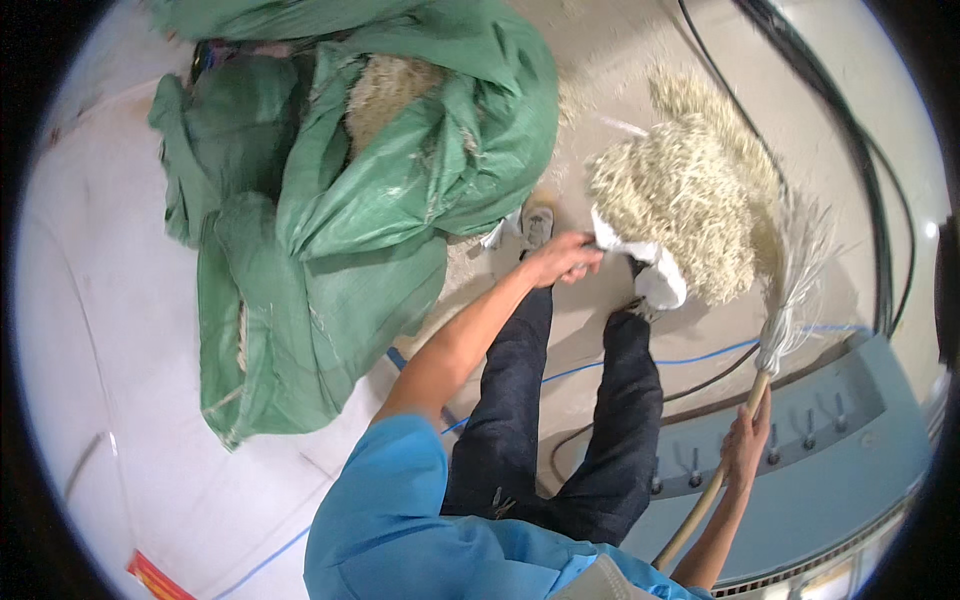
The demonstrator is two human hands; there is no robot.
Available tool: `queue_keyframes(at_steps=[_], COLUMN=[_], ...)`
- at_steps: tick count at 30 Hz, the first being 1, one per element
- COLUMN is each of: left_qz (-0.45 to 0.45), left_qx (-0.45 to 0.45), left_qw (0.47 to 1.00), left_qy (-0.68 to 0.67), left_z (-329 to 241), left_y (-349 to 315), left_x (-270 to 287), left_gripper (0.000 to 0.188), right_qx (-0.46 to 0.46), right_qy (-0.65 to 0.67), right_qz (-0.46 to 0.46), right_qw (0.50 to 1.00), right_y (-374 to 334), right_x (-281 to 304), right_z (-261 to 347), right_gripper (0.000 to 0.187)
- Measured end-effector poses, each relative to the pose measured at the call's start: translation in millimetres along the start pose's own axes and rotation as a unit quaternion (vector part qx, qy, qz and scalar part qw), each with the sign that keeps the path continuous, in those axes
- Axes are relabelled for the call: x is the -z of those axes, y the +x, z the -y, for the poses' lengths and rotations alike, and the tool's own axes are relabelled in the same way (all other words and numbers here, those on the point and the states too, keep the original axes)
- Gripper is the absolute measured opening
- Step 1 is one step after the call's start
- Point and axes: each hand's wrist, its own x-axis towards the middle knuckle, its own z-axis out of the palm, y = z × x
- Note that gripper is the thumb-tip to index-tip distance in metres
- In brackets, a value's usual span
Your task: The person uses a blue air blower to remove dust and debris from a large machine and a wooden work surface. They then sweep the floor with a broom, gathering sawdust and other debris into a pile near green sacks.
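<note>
My left hand is closed on the near edge of a white, crumpled sheet-like piece; whether it is a bag or a loose sheet I cannot tell. Pale, thin shreds lie heaped just beyond it on the floor. On the right, my right hand grips the wooden handle of a broom. Its whitish, stringy head points away from me beside the heap's right side. The handle's lower end passes down beside my body.
Large green woven sacks lie at the left, one open with pale shreds inside. Black cables and a blue hose cross the floor. A grey-blue machine housing with a row of small fittings stands at the lower right.
</note>
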Motion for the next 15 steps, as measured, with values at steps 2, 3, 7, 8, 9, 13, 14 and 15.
queue_keyframes(at_steps=[2,3,7,8,9,13,14,15], left_qz=[-0.017,-0.03,-0.092,-0.103,-0.115,-0.222,-0.232,-0.251], left_qx=[-0.034,-0.048,-0.103,-0.118,-0.134,-0.154,-0.174,-0.186], left_qw=[0.999,0.997,0.984,0.981,0.978,0.956,0.949,0.942], left_qy=[-0.038,-0.059,-0.115,-0.113,-0.113,-0.115,-0.121,-0.123], left_z=[-20.5,-31.9,-49.4,-46.8,-37.5,-20.7,-16.9,-13.2], left_y=[-58.3,-91.0,-189.5,-196.7,-194.9,-205.3,-203.8,-203.6], left_x=[-10.2,-15.0,-73.6,-84.8,-98.3,-123.8,-130.1,-134.5], left_gripper=[0.025,0.025,0.025,0.025,0.026,0.03,0.03,0.03], right_qx=[0.049,0.052,0.038,0.052,0.057,0.068,0.092,0.105], right_qy=[-0.017,-0.021,-0.017,-0.015,-0.021,-0.038,0.001,0.007], right_qz=[0.01,0.009,0.043,0.054,0.057,0.087,0.106,0.114], right_qw=[0.999,0.998,0.998,0.997,0.996,0.993,0.99,0.988], right_y=[-22.2,-35.5,-74.8,-69.4,-54.2,-18.6,-10.5,-3.2], right_x=[6.1,9.9,76.0,89.2,109.7,154.1,159.7,162.5], right_z=[17.9,29.0,30.5,19.9,7.7,-18.2,-26.7,-32.3], right_gripper=[0.061,0.061,0.061,0.062,0.062,0.063,0.062,0.062])
